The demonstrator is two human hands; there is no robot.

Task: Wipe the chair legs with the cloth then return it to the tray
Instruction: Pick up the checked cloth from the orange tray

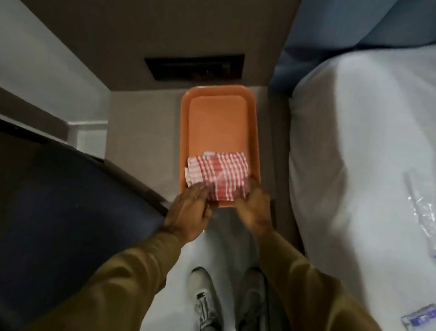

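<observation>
Shoes (201, 294) seen on pale floor. Left hand (187, 215) and right hand (255, 212) laid on checked cloth (217, 174), fingers loosely spread; grip cannot be told. Cloth placed at near end of orange tray (221, 92). Bed (356, 150) located right.

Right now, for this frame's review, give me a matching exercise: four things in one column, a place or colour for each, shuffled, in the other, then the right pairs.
Things:
1. tray
2. cloth
3. plastic bottle
4. shoes

Descriptions:
A. red and white check, at the tray's near end
B. on the white bed at right
C. orange, on the surface ahead
D. on the floor between the sleeves

Pairs: 1-C, 2-A, 3-B, 4-D
</observation>
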